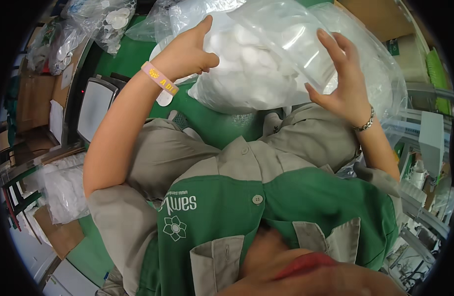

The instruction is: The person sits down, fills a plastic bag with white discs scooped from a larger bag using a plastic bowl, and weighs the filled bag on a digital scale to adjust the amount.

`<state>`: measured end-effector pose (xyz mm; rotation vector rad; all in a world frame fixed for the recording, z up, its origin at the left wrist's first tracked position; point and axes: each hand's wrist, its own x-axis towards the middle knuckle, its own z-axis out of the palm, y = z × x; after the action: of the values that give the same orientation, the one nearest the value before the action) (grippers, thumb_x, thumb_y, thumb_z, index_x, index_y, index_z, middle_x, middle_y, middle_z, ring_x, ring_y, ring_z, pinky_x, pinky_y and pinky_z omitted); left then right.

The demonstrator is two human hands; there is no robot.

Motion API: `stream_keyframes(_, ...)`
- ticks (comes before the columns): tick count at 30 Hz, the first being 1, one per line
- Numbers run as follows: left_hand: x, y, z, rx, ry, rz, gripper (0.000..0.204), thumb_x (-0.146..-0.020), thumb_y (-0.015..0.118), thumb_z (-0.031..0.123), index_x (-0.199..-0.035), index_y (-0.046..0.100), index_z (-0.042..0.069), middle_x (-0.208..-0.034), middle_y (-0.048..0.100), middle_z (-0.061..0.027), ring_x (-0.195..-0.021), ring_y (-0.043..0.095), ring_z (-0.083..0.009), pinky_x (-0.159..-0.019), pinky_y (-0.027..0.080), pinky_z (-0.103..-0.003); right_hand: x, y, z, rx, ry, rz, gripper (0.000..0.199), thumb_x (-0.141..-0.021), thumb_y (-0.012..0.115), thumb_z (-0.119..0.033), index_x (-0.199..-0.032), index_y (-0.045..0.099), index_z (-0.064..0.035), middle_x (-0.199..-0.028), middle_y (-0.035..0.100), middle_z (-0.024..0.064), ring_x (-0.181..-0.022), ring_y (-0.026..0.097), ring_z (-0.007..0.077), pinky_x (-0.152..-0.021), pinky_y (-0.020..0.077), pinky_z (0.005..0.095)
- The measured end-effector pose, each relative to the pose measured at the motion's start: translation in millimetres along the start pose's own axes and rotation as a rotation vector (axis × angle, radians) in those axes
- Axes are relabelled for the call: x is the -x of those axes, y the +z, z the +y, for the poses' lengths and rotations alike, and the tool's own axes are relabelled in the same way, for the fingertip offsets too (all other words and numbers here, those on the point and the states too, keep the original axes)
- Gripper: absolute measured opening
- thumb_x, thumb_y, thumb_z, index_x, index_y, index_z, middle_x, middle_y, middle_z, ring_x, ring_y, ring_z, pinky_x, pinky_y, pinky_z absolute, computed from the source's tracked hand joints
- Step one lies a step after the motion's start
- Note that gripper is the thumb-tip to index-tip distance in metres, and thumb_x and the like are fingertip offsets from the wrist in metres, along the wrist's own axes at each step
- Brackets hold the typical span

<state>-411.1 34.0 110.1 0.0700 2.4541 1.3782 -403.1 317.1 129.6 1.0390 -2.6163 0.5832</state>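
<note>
A large clear plastic bag (246, 93) full of white, soft-looking rounded pieces (256, 64) rests low in front of my knees. My left hand (187, 53) is at the bag's left side, with its thumb and a raised finger spread apart and the other fingers mostly hidden. On the other side, my right hand (343, 81) curves open beside loose clear plastic film (301, 44), thumb and fingers well apart. Nothing shows gripped in either hand; whether the fingertips brush the film, I cannot tell.
Behind the bag lies more clear plastic (380, 74). Bags of white discs (116, 22) sit at the far left, above a grey screen-like panel (96, 106). Cardboard (375, 17) stands at the far right, and metal rails (424, 217) run along the right. The floor (207, 116) is green.
</note>
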Motion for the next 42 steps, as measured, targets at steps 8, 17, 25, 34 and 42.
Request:
stream_keyframes(8,12,-10,-15,-0.084,0.007,-0.073,0.078,-0.062,0.052,0.006,-0.133,0.022,-0.003,-0.060,0.049,-0.0067,-0.048,0.043,-0.0117,-0.048,0.039,-0.025,36,-10,55,0.141,0.153,0.485,0.082,-0.059,0.073,-0.017,-0.128,0.031,-0.0062,-0.122,0.041,0.0142,-0.110,0.039,0.0296,-0.088,0.0379,0.0382)
stream_keyframes(17,40,-38,-50,0.027,-0.183,0.019,0.075,-0.061,0.041,-0.007,-0.133,0.030,0.007,-0.087,0.057,-0.0034,-0.047,0.032,-0.0020,-0.042,0.031,-0.017,194,64,207,0.543,1.093,-0.183,0.082,-0.061,0.069,-0.034,-0.132,0.028,-0.0299,-0.114,0.040,0.0293,-0.108,0.040,0.0404,-0.088,0.0382,0.0442)
stream_keyframes(25,53,-57,-71,0.135,-0.238,0.217,0.065,-0.067,0.040,-0.004,-0.130,0.032,0.001,-0.134,0.036,-0.0066,-0.045,0.034,0.0027,-0.039,0.031,-0.013,63,163,207,-0.241,0.413,-0.042,0.056,-0.070,0.062,-0.022,-0.121,0.043,-0.0126,-0.116,0.047,0.0165,-0.114,0.038,0.0348,-0.093,0.0334,0.0441)
stream_keyframes(34,44,-72,-84,0.160,-0.313,0.217,0.060,-0.070,0.044,0.000,-0.129,0.034,0.000,-0.134,0.036,-0.0081,-0.047,0.037,0.0024,-0.040,0.032,-0.013,63,248,201,0.368,0.007,-0.294,0.019,-0.075,0.047,-0.015,-0.091,0.056,-0.0200,-0.083,0.053,0.0031,-0.090,0.050,0.0189,-0.076,0.0346,0.0388)
stream_keyframes(42,34,-71,-92,0.202,-0.308,0.234,0.060,-0.069,0.042,-0.003,-0.129,0.034,-0.001,-0.129,0.043,-0.0066,-0.046,0.035,0.0028,-0.038,0.030,-0.013,99,243,199,-0.073,0.327,-0.065,0.021,-0.077,0.046,-0.006,-0.094,0.055,-0.0123,-0.084,0.054,0.0071,-0.076,0.056,0.0277,-0.063,0.0468,0.0357)
